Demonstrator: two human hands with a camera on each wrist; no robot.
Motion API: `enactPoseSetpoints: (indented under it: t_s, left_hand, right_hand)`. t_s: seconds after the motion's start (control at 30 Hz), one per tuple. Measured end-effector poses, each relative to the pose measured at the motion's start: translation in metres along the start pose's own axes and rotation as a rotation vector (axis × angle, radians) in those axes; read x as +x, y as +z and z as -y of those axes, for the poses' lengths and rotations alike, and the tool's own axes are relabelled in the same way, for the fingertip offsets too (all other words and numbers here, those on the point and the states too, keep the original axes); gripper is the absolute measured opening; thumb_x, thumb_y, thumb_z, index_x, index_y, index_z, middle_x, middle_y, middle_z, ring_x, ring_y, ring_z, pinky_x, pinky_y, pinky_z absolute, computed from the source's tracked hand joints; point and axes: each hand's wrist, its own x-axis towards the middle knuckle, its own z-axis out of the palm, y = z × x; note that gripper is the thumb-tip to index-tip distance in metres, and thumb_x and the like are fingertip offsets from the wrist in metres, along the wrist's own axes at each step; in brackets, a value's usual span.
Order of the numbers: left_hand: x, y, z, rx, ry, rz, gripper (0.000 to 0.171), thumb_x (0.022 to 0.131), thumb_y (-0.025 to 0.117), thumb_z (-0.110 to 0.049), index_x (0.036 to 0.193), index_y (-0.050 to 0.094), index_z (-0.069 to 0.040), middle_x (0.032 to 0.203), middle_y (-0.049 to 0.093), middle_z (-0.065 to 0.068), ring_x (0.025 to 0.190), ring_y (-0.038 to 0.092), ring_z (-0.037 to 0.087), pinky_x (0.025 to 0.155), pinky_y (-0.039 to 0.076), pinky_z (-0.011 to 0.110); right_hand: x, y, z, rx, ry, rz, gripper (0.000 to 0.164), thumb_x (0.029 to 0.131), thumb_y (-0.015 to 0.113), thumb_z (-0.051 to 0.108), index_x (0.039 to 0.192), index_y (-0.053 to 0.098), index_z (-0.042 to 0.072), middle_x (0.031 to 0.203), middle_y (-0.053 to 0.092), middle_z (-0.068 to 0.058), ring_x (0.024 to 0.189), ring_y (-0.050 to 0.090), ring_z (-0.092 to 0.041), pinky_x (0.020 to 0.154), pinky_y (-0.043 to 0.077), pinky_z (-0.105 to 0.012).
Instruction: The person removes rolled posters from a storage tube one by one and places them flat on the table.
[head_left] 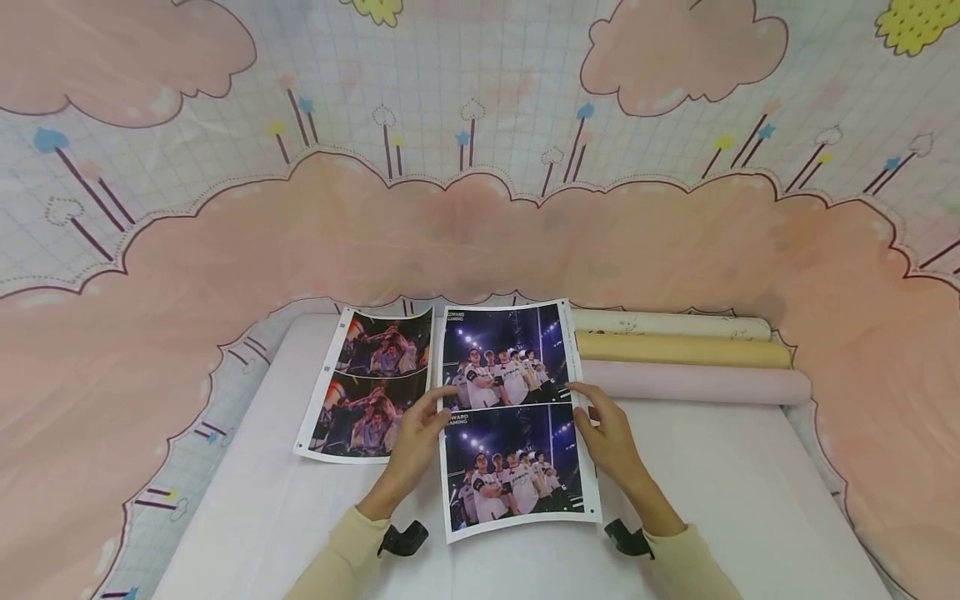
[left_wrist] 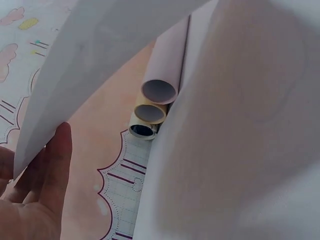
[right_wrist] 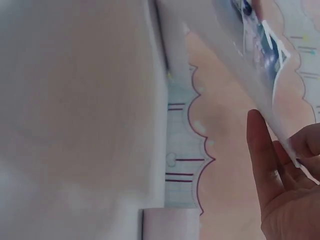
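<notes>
Both hands hold a printed photo sheet (head_left: 513,458) up over the table, its two stacked pictures of a group in white shirts facing the head camera. At the left edge, my left hand (head_left: 416,433) pinches it between thumb and fingers. My right hand (head_left: 613,437) grips the opposite edge at about the same height. The sheet bows slightly; its plain back (left_wrist: 85,60) shows in the left wrist view. To the left is a second photo sheet (head_left: 371,417) with two reddish pictures, partly hidden behind the left hand.
Three rolled tubes lie side by side at the table's back right: a cream roll (head_left: 678,325), a yellow roll (head_left: 690,350) and a pale pink roll (head_left: 697,383). The white table (head_left: 720,492) stands before a patterned pink cloth (head_left: 480,237).
</notes>
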Motion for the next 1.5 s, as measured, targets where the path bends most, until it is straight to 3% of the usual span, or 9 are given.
enactPoseSetpoints:
  t_s: [0.37, 0.73, 0.83, 0.97, 1.07, 1.17, 1.23, 1.33, 1.5]
  left_hand:
    - [0.003, -0.01, 0.004, -0.129, -0.135, 0.085, 0.046, 0.1, 0.048, -0.007, 0.143, 0.05, -0.021, 0.16, 0.03, 0.003, 0.104, 0.046, 0.008, 0.08, 0.042, 0.018]
    - [0.006, -0.017, 0.006, -0.226, -0.177, 0.177, 0.056, 0.096, 0.05, 0.0, 0.148, 0.043, -0.021, 0.161, 0.03, 0.003, 0.062, 0.035, 0.002, 0.058, 0.032, 0.016]
    - [0.007, -0.019, 0.007, -0.245, -0.157, 0.221, 0.064, 0.093, 0.05, 0.003, 0.151, 0.037, -0.022, 0.164, 0.021, 0.001, 0.098, 0.055, 0.004, 0.066, 0.038, 0.014]
    - [0.008, -0.021, 0.005, -0.263, -0.126, 0.263, 0.072, 0.091, 0.049, 0.006, 0.155, 0.028, -0.022, 0.167, 0.003, -0.002, 0.148, 0.027, 0.019, 0.076, 0.042, 0.014]
    - [0.009, -0.022, 0.002, -0.274, -0.119, 0.274, 0.076, 0.09, 0.049, 0.008, 0.156, 0.026, -0.02, 0.167, 0.004, 0.002, 0.103, 0.059, 0.005, 0.074, 0.043, 0.014]
    - [0.01, -0.024, 0.002, -0.287, -0.122, 0.282, 0.079, 0.088, 0.051, 0.01, 0.157, 0.024, -0.018, 0.167, 0.005, 0.006, 0.07, 0.041, -0.001, 0.073, 0.044, 0.013]
    - [0.01, -0.025, 0.002, -0.301, -0.127, 0.293, 0.081, 0.087, 0.051, 0.01, 0.157, 0.022, -0.018, 0.167, 0.002, 0.006, 0.104, 0.051, 0.0, 0.078, 0.045, 0.013]
    - [0.012, -0.026, 0.002, -0.334, -0.136, 0.311, 0.084, 0.085, 0.051, 0.012, 0.158, 0.02, -0.018, 0.167, -0.003, 0.004, 0.15, 0.016, 0.017, 0.084, 0.046, 0.013]
    - [0.014, -0.027, 0.003, -0.419, -0.161, 0.326, 0.088, 0.085, 0.049, 0.016, 0.158, 0.018, -0.023, 0.167, 0.008, 0.004, 0.147, 0.023, 0.019, 0.083, 0.049, 0.016]
  right_hand:
    - [-0.003, -0.006, -0.027, 0.383, 0.261, 0.126, 0.04, 0.102, 0.048, 0.005, 0.142, 0.048, 0.005, 0.129, 0.057, -0.032, 0.078, 0.071, -0.01, 0.062, 0.06, -0.034]
    - [-0.003, -0.011, -0.029, 0.531, 0.331, 0.181, 0.044, 0.104, 0.044, 0.009, 0.147, 0.04, 0.008, 0.138, 0.051, -0.031, 0.088, 0.073, -0.013, 0.072, 0.061, -0.038]
    - [-0.002, -0.013, -0.03, 0.561, 0.355, 0.196, 0.047, 0.104, 0.043, 0.009, 0.15, 0.036, 0.011, 0.144, 0.046, -0.028, 0.092, 0.073, -0.013, 0.076, 0.06, -0.038]
    - [0.001, -0.013, -0.031, 0.572, 0.376, 0.218, 0.051, 0.103, 0.04, 0.005, 0.153, 0.033, 0.015, 0.15, 0.04, -0.023, 0.095, 0.071, -0.011, 0.079, 0.06, -0.036]
    - [0.002, -0.012, -0.03, 0.55, 0.381, 0.237, 0.054, 0.102, 0.04, 0.004, 0.153, 0.032, 0.018, 0.153, 0.038, -0.02, 0.101, 0.07, -0.013, 0.081, 0.059, -0.035]
    - [0.002, -0.012, -0.031, 0.518, 0.382, 0.26, 0.055, 0.102, 0.041, 0.005, 0.154, 0.031, 0.021, 0.158, 0.032, -0.014, 0.118, 0.063, -0.025, 0.089, 0.057, -0.039]
    - [0.002, -0.011, -0.032, 0.473, 0.371, 0.261, 0.055, 0.102, 0.042, 0.005, 0.154, 0.032, 0.022, 0.162, 0.026, -0.008, 0.136, 0.046, -0.03, 0.101, 0.05, -0.039]
    - [0.003, -0.01, -0.034, 0.468, 0.367, 0.257, 0.056, 0.102, 0.041, 0.005, 0.154, 0.032, 0.021, 0.164, 0.022, -0.006, 0.142, 0.034, -0.037, 0.106, 0.046, -0.04]
    - [0.004, -0.01, -0.036, 0.592, 0.396, 0.259, 0.057, 0.101, 0.039, 0.002, 0.155, 0.028, 0.017, 0.165, 0.016, -0.008, 0.147, 0.023, -0.04, 0.118, 0.027, -0.052]
